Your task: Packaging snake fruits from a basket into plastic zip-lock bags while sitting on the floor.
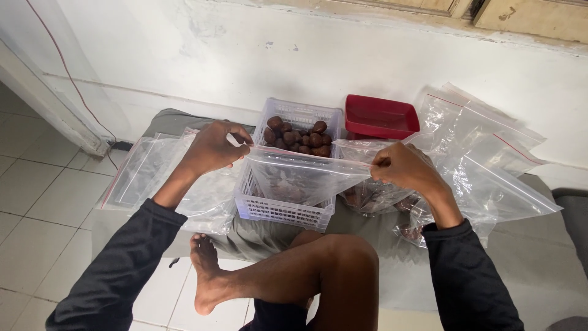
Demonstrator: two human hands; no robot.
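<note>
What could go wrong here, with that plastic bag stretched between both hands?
The clear zip-top plastic bag is pulled taut between the left hand and right hand; its seal might tear or slip from a grip. It hangs over the white slotted basket of brown round fruits, which could tip.

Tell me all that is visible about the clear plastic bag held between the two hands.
The clear plastic bag is a thin, see-through zip bag, stretched flat and level by its top edge. The left hand pinches one end and the right hand the other. It hangs over the front of the white basket, whose lattice shows through it. It looks empty, with some creases.
</note>
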